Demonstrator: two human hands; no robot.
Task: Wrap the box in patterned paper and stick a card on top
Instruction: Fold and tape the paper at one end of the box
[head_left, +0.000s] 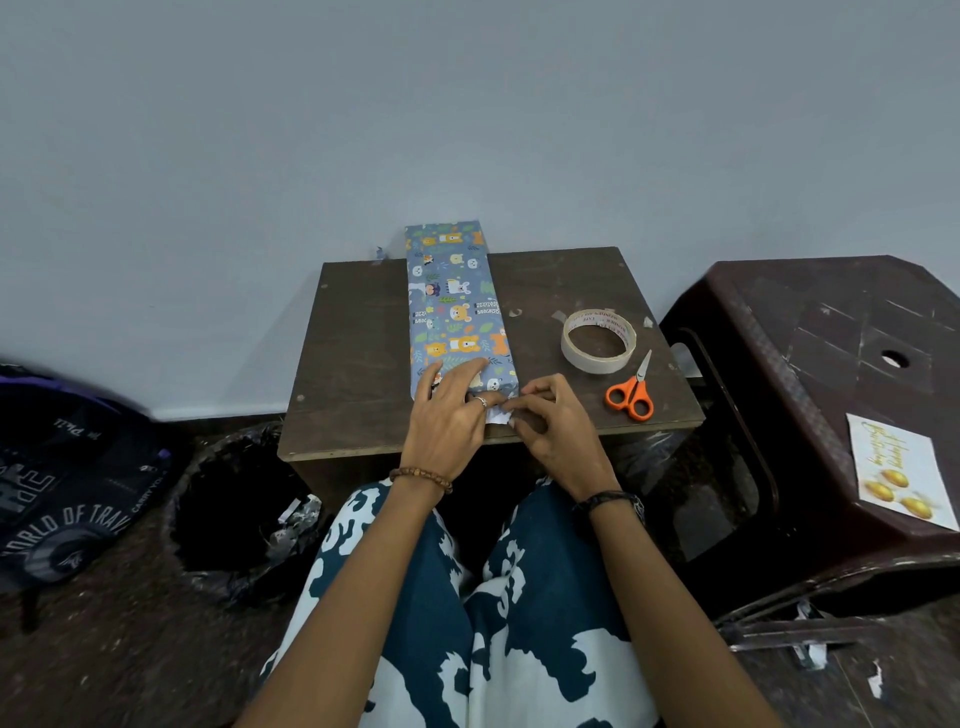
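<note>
- The long blue animal-print wrapped box (456, 306) runs straight away from your fingers.
- Your left hand (451, 415) lies flat on its near end.
- Your right hand (551, 415) pinches the white paper flap (500, 415) there.

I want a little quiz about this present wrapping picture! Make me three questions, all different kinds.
1. True or false: the scissors lie left of the wrapped box.
2. Where is the greeting card? A) on the box B) on the brown stool to the right C) in the bin
3. Fill in: the ring-shaped thing beside the scissors is a roll of ____.

Key
1. False; they lie to its right on the small table.
2. B
3. tape. The left hand presses the box end while the right hand pinches the paper flap.
</note>
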